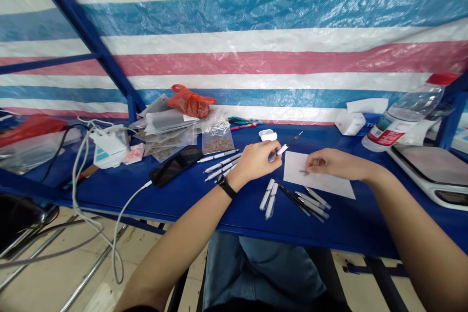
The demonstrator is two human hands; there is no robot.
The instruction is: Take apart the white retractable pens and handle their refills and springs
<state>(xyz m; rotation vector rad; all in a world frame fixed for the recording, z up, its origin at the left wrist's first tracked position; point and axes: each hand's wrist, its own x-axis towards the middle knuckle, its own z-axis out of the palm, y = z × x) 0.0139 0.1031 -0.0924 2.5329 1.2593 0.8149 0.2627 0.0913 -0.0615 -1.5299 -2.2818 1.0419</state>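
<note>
Head view: left-hand fingers [261,152] grip a white-and-black pen [283,150], while right-hand fingers [315,164] close narrowly on a tiny grey part [303,172] over white paper [325,180], apparently laid there for contrast against the blue surface [109,200]; loose pens [310,203] lie just below the fingers.

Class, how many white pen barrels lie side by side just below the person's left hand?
2: one white pen barrel, a second white pen barrel right of it, both just below the left hand. None looks hidden.

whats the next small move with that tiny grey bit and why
Probably lift the small grey part toward the pen in the left hand: the right hand is at that part on the white paper, and the pen is held just beside it.
</note>
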